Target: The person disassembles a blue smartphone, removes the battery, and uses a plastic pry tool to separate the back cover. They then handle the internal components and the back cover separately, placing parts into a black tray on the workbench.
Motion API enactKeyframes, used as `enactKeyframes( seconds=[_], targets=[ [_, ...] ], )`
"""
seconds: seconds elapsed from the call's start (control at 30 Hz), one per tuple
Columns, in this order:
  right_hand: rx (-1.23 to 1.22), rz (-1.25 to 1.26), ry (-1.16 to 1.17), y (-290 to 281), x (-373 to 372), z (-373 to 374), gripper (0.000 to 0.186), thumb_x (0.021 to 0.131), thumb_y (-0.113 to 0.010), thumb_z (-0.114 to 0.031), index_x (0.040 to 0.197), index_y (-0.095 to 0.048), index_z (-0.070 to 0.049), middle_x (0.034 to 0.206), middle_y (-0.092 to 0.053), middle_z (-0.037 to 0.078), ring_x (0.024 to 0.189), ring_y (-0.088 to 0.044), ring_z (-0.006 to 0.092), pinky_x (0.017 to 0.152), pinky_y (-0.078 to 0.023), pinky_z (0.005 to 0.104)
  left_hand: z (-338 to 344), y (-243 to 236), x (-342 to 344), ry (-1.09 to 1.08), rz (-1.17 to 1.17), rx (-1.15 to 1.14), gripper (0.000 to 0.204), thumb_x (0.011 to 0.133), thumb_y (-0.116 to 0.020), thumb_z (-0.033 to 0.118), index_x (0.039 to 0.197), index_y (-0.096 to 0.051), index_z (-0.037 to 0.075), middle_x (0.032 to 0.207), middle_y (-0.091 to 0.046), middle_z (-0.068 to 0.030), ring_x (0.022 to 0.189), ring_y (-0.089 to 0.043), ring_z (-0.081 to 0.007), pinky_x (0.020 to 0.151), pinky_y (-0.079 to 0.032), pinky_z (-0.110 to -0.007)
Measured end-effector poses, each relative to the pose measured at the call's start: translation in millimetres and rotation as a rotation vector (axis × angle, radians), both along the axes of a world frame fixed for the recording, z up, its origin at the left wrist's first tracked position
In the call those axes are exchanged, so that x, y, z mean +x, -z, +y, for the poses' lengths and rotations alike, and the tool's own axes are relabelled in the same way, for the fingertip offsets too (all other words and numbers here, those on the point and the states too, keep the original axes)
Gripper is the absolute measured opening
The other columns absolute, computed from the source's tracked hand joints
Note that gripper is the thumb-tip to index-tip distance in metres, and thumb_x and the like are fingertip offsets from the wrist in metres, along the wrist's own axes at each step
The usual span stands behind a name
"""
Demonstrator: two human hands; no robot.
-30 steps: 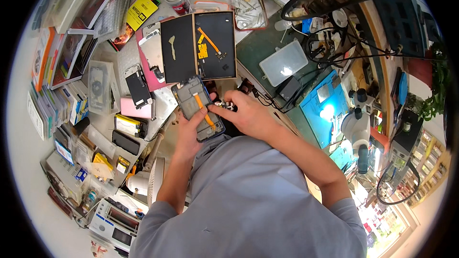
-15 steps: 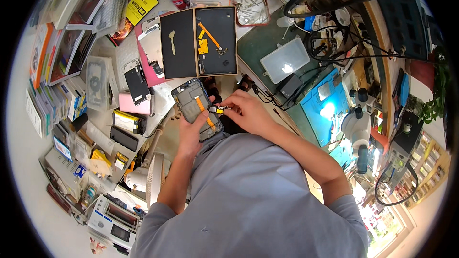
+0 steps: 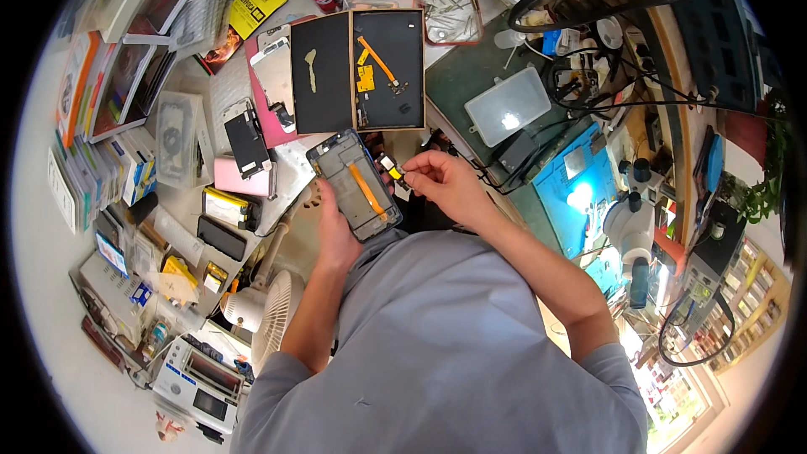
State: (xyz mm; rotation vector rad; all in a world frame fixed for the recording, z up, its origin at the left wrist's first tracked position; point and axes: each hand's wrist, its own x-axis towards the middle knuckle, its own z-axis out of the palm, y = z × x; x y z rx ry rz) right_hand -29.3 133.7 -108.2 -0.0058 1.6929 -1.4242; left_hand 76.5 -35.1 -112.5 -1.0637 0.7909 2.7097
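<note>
My left hand is closed round a dark phone frame, its thumb along the left edge. An orange flex cable runs down the inside of the frame. Just right of the frame, my right hand pinches a small phone part, black with a yellow patch and a whitish piece. The part's exact kind is too small to make out. Both hands are held in front of my grey shirt, above my lap.
Beyond the frame lies an open black-lined box with another orange flex cable and small yellow pieces. A lit blue work mat and microscope stand right. Phones, batteries and a white fan are on the left.
My left thumb has shifted from across the frame's inside to its left edge. My right hand has moved the small part slightly farther away from my body.
</note>
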Motion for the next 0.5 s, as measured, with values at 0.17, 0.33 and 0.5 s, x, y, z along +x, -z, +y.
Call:
enactKeyframes(
  seconds=[0.17,0.33,0.5],
  targets=[
    [-0.084,-0.058,0.024,-6.4,-2.2,-2.0,0.019,0.093,-0.063,-0.008,0.11,-0.061,0.0,0.093,-0.065,0.001,0.08,-0.061,0.0076,0.071,-0.05,0.0224,-0.5,-1.2,-0.6,0.024,-0.047,-0.084,0.076,0.099,-0.018,0.063,0.137,-0.043,0.002,0.125,-0.059,-0.0141,0.113,-0.06,-0.0255,0.098,-0.048,-0.041],
    [-0.221,-0.126,0.057,-28.9,2.1,-13.9,0.02,0.087,-0.069,-0.01,0.104,-0.065,0.0,0.089,-0.066,0.005,0.075,-0.063,0.0107,0.068,-0.051,0.0253,9.2,-5.3,-11.9,-0.03,0.047,-0.065,0.078,0.098,-0.014,0.063,0.139,-0.04,0.002,0.138,-0.051,-0.0144,0.119,-0.057,-0.0273,0.102,-0.046,-0.043],
    [0.053,0.487,-0.202,-43.6,6.4,-20.7,0.016,0.084,-0.07,-0.011,0.099,-0.069,-0.007,0.083,-0.059,0.007,0.069,-0.061,0.0177,0.063,-0.049,0.0295,9.2,-2.3,-9.7,0.019,0.163,-0.127,0.046,0.103,-0.042,0.031,0.138,-0.041,0.001,0.138,-0.052,-0.0157,0.118,-0.058,-0.0253,0.098,-0.05,-0.039]
  ],
)
